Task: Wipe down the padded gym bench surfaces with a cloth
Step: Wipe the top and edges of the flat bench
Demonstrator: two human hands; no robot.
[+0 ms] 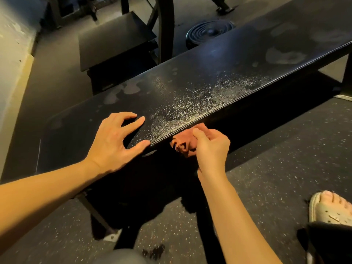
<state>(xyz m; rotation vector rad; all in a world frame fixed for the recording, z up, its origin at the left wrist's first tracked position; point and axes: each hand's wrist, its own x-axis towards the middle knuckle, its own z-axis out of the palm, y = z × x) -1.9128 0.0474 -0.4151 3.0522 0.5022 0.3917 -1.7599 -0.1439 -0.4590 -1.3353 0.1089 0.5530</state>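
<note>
A long black padded bench [219, 60] runs from lower left to upper right, its top marked with wet streaks and pale smudges. My left hand [114, 141] rests on the near end of the pad, fingers spread and thumb at the front edge. My right hand [211, 149] grips a bunched reddish-brown cloth [183, 142] and holds it against the bench's near side face, just below the stitched top edge. Part of the cloth is hidden behind my fingers.
A second black padded seat [116, 40] stands behind the bench. A round black weight plate [209, 32] lies on the floor beyond. Speckled rubber flooring [276, 159] surrounds the bench. My foot in a pale clog [329, 208] is at the lower right. A wall [11, 54] runs along the left.
</note>
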